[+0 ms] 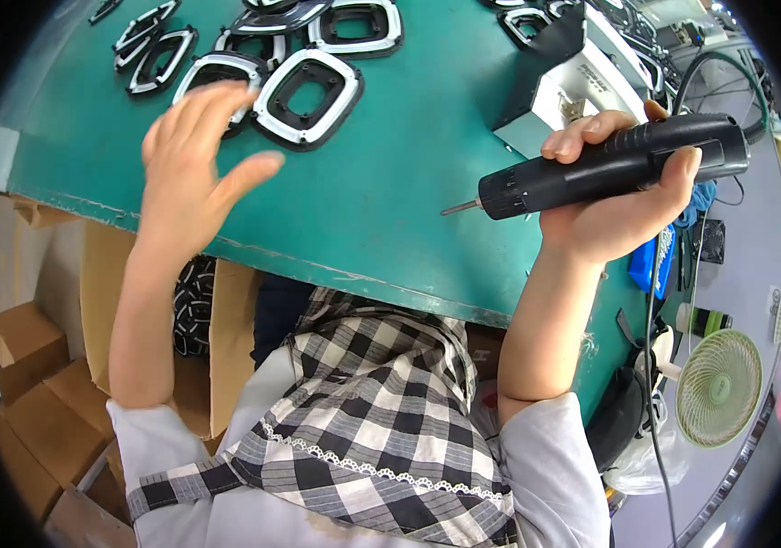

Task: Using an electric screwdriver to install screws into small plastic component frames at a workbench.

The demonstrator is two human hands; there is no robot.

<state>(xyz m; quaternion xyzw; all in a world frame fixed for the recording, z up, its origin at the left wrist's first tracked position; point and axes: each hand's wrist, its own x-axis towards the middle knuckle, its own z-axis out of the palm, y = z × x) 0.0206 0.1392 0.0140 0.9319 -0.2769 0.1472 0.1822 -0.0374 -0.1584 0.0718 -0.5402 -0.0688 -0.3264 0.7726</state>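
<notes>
In my right hand (618, 173) is a black electric screwdriver (609, 166), its thin metal bit pointing left over the green table. My fingers wrap round its body. My left hand (194, 164) hovers at the far left of the table with fingers spread and thumb apart, slightly blurred. Just beyond its fingers lie black frames with white rims, the closest being a rounded square frame (308, 99) with an opening in its middle. Another such frame (221, 78) is partly covered by my fingertips; whether they touch it I cannot tell.
A white and grey metal box (573, 87) stands left of and behind the screwdriver. More frames (354, 26) are heaped at the far edge. Cardboard boxes (52, 402) sit below the table at left. A green fan (719, 388) and a hanging cable (650, 365) are at right.
</notes>
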